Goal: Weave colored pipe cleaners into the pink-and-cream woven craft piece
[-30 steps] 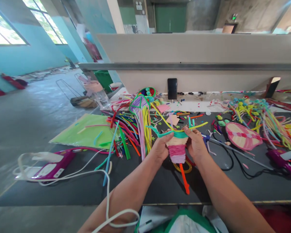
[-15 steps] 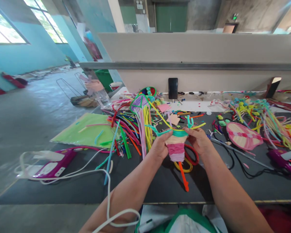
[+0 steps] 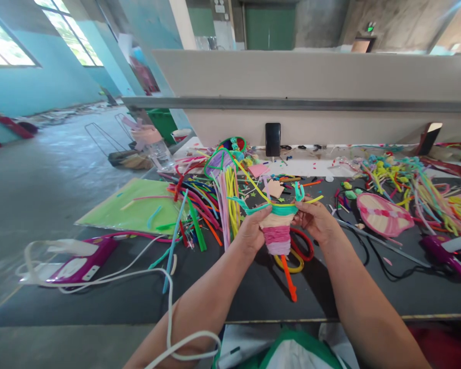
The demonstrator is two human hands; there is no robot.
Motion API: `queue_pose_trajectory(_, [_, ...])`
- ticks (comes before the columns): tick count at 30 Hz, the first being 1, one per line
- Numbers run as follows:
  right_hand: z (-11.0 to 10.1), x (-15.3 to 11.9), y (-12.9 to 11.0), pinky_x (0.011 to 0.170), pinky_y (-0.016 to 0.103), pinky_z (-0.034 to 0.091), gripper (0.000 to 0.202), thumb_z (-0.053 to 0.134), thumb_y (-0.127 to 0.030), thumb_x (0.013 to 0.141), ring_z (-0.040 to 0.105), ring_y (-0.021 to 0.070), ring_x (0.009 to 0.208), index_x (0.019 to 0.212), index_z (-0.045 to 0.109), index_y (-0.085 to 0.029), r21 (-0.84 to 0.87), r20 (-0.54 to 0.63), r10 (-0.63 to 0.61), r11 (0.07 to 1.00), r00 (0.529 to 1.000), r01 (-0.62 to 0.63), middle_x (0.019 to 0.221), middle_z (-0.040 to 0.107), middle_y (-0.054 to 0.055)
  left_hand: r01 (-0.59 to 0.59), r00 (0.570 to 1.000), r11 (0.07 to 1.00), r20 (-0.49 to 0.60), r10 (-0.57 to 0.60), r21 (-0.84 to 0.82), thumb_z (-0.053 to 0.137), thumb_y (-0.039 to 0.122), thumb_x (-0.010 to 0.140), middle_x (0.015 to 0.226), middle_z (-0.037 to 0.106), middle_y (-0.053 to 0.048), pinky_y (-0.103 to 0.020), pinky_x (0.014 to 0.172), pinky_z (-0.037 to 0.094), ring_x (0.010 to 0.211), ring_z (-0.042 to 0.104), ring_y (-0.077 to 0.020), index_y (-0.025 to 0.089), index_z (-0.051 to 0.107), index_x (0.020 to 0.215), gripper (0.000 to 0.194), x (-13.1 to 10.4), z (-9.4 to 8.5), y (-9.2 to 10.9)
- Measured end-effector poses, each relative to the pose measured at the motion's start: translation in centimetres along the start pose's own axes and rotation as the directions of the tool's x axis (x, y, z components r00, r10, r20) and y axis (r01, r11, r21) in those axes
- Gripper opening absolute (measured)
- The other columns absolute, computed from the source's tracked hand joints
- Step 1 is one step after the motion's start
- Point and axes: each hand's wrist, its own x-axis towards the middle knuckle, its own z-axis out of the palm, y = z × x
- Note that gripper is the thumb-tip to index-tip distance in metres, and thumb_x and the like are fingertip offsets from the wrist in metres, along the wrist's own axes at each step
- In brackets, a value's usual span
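A tapered pipe-cleaner craft (image 3: 278, 233) hangs between my hands, banded in teal, cream, pink and lilac. An orange pipe cleaner (image 3: 289, 279) sticks out of its narrow lower end. Along its top edge runs a yellow pipe cleaner (image 3: 249, 178), and loose teal ends stand out at both sides. My left hand (image 3: 253, 230) pinches the left top corner, thumb on the teal band. At the opposite corner, my right hand (image 3: 314, 219) grips the teal and yellow strands between thumb and fingers. Scissors (image 3: 305, 245) with red and yellow handles lie beneath, partly hidden by the craft.
Bundled pipe cleaners (image 3: 230, 197) and a green sheet (image 3: 132, 207) lie to the left. A purple power strip (image 3: 86, 261) trails a white cable (image 3: 171, 307) over my left forearm. Rightward are a pink oval craft (image 3: 384, 214) and tangled pipe cleaners (image 3: 403, 177). A phone (image 3: 273, 139) leans behind.
My right thumb and fingers have shifted slightly at the craft's right corner. The craft stays held in both hands at nearly the same spot, and the whole view has drifted a little.
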Motion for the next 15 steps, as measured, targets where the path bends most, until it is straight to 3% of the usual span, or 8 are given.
queue_pose_trajectory(6, [-0.2, 0.06, -0.15, 0.05, 0.026, 0.056, 0.019, 0.079, -0.025, 0.061, 0.056, 0.011, 0.045, 0.067, 0.063, -0.016, -0.069, -0.017, 0.005, 0.998, 1.0, -0.006, 0.046, 0.055, -0.004, 0.005, 1.0, 1.0, -0.003, -0.005, 0.004, 0.066, 0.016, 0.073, 0.095, 0.072, -0.014, -0.044, 0.097, 0.045, 0.101, 0.065, -0.0302, 0.005, 0.066, 0.097, 0.027, 0.06, -0.08, -0.01])
queue_pose_trajectory(15, [0.08, 0.22, 0.11, 0.044, 0.019, 0.048, 0.02, 0.077, -0.024, 0.059, 0.054, 0.0089, 0.041, 0.071, 0.064, -0.015, -0.174, -0.058, -0.033, 0.985, 0.998, 0.023, 0.047, 0.058, -0.003, 0.036, 0.999, 0.999, 0.022, -0.036, 0.009, 0.064, 0.019, 0.069, 0.093, 0.073, -0.014, -0.044, 0.096, 0.045, 0.1, 0.065, -0.0308, 0.007, 0.068, 0.095, 0.029, 0.12, -0.35, 0.03])
